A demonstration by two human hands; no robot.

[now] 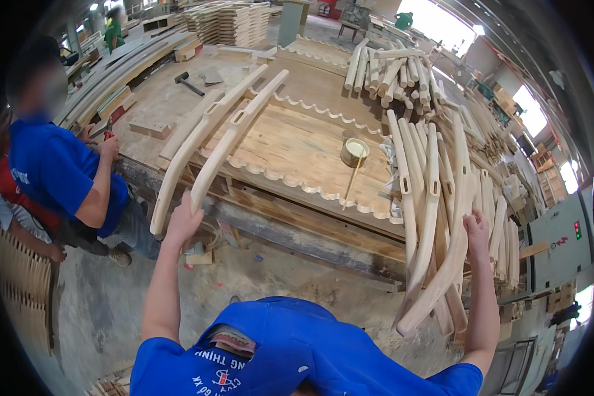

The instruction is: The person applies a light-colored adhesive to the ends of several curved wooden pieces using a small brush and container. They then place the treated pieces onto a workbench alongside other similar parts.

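Note:
My left hand [186,219] is closed around the near end of a curved, slotted wooden leg [224,146], which lies slanting across the bench at left. Beside it, a similar curved leg [191,143] rests further left, its near end sticking out past the bench edge. On the right, my right hand [477,232] is closed at the right edge of another curved wooden leg [450,264], whose lower end overhangs the bench front. Several more slotted legs [428,198] lie in a pile next to it. The fingertips of my right hand are partly hidden.
A tin [354,152] with a stick [352,185] leaning from it stands on a scallop-edged wooden rack [297,142]. A hammer [188,84] and a wood block [151,128] lie at the far left. A co-worker [66,168] in blue stands left. More wooden pieces [396,74] are heaped behind.

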